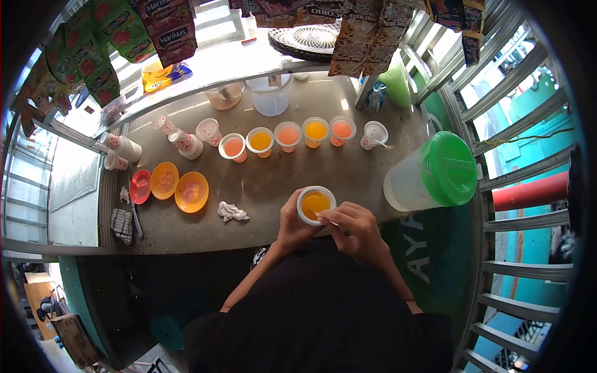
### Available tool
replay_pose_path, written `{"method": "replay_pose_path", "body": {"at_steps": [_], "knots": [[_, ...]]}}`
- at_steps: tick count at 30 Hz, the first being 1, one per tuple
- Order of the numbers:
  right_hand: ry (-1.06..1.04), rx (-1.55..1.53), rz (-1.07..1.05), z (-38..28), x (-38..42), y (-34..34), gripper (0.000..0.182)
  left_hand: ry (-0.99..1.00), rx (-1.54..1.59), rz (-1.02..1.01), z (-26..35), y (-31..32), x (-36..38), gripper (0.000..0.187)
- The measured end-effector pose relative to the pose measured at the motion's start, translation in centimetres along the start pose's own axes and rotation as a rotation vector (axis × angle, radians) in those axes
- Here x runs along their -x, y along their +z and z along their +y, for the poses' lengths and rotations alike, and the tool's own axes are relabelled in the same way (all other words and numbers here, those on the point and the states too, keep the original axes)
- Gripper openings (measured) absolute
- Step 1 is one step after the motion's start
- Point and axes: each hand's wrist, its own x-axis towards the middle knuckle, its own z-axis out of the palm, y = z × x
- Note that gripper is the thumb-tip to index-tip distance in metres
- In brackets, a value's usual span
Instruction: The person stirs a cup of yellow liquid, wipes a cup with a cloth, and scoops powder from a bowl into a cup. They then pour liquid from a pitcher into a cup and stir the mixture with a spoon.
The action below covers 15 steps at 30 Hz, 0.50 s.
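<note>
My left hand (295, 222) is wrapped around a plastic cup (316, 198) of yellow-orange drink, held upright at the table's front edge. Over the cup's near rim, my right hand (352, 227) pinches what looks like a thin white spoon (318, 215); its tip dips into the drink and the fingers hide most of it. Behind the hands stands a row of filled cups, among them a pink drink (288, 135) and a yellow drink (316, 130). At the row's right end, a cup (374, 134) has a white spoon leaning out of it.
A large jug with a green lid (449, 169) stands to the right. Orange plates (191, 191), a red plate (140, 186) and a crumpled tissue (232, 211) lie left. Stacked cups (185, 143) and a clear bucket (271, 98) are farther back. Sachets (168, 31) hang above.
</note>
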Motion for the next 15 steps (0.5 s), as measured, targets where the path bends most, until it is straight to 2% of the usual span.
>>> {"method": "replay_pose_path", "body": {"at_steps": [6,8,15], "knots": [[-0.098,-0.017,0.056,0.35,-0.19,0.42,0.019,-0.001,-0.002,-0.002,0.28,-0.06,0.09,0.052],[-0.085,0.058,0.049,0.62,-0.10,0.34,0.028,-0.001,0.003,0.002,0.61,0.06,0.10,0.051],[-0.005,0.051,0.011,0.42,0.36,-0.02,0.023,0.006,0.008,0.000,0.25,0.17,0.18,0.052]]}}
